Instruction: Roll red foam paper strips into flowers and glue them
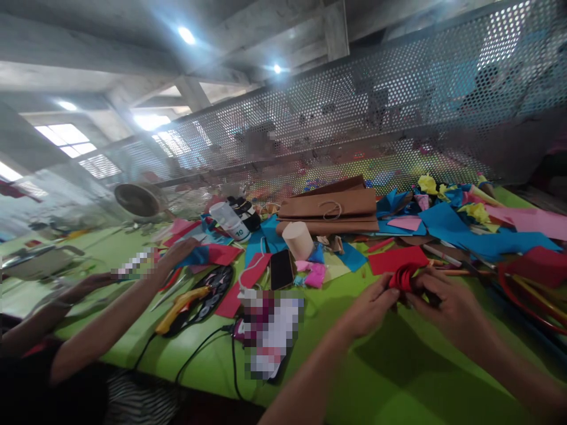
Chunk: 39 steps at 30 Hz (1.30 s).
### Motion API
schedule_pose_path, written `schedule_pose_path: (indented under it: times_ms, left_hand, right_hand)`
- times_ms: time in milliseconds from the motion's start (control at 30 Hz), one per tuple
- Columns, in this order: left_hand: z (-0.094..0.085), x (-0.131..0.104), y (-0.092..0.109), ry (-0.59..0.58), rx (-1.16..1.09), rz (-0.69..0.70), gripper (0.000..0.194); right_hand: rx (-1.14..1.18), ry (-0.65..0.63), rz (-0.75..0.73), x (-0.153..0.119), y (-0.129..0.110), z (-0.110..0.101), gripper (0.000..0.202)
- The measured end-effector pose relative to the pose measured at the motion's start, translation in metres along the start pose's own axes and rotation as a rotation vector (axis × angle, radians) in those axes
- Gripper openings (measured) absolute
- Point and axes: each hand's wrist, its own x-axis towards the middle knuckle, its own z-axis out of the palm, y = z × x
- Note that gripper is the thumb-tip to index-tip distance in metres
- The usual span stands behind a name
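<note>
green table [354, 383]. at four o'clock, left hand [371, 306] and right hand [449, 301] pinch red folds [403, 278]; shaping seemingly needs light pressure.

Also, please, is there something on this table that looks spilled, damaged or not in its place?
The crumpled yellow paper, heaped with blue sheets far right on the green table, looks tossed there. The clear bottle seems to lean, but the whole view is tilted. No spill shows.

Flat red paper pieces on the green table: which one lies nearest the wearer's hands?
The red rectangle just beyond the left hand; the red strips beside the black phone lie farther left.
</note>
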Motion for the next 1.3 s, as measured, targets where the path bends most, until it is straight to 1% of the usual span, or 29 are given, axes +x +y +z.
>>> schedule_pose_path:
  times_ms: [167,367,467,633,800,900,1033,1100,1200,1300]
  left_hand:
    - [0.0027,0.0018,-0.0036,-0.029,-0.114,0.037,0.058]
    - [0.0082,0.0048,-0.0070,0.026,-0.125,0.045,0.052]
    - [0.0082,0.0043,-0.0071,0.035,-0.142,0.018,0.056]
    - [0.0067,0.0029,-0.0041,0.054,-0.107,0.022,0.066]
    - [0.0062,0.0044,-0.0064,0.023,-0.089,0.026,0.071]
    - [0.0056,0.0046,-0.0067,0.027,-0.036,0.016,0.072]
    - [0.0055,0.0033,-0.0031,0.035,0.010,0.032,0.068]
    - [0.0058,0.0028,-0.0021,0.027,0.022,0.032,0.068]
    - [0.0065,0.0014,-0.0018,0.019,0.031,0.005,0.073]
    - [0.0070,-0.0015,0.0003,0.007,-0.011,0.004,0.077]
  right_hand:
    - [-0.021,-0.009,-0.008,-0.0008,-0.0015,0.0003,0.009]
    - [0.012,-0.038,0.011,-0.0020,-0.0038,0.0027,0.008]
    - [0.030,-0.043,0.026,-0.0009,-0.0046,0.0014,0.010]
    - [0.062,-0.057,0.055,0.0008,-0.0043,-0.0019,0.017]
    - [0.060,-0.061,0.035,0.0006,-0.0007,-0.0029,0.019]
    - [0.068,-0.065,0.040,0.0014,-0.0030,-0.0047,0.019]
    - [0.078,-0.087,0.067,0.0020,-0.0067,-0.0053,0.018]
    - [0.057,-0.069,0.067,0.0014,-0.0055,-0.0034,0.017]
    - [0.028,-0.030,0.052,0.0002,-0.0023,-0.0001,0.014]
    - [0.013,-0.019,0.059,-0.0009,-0.0010,0.0011,0.014]
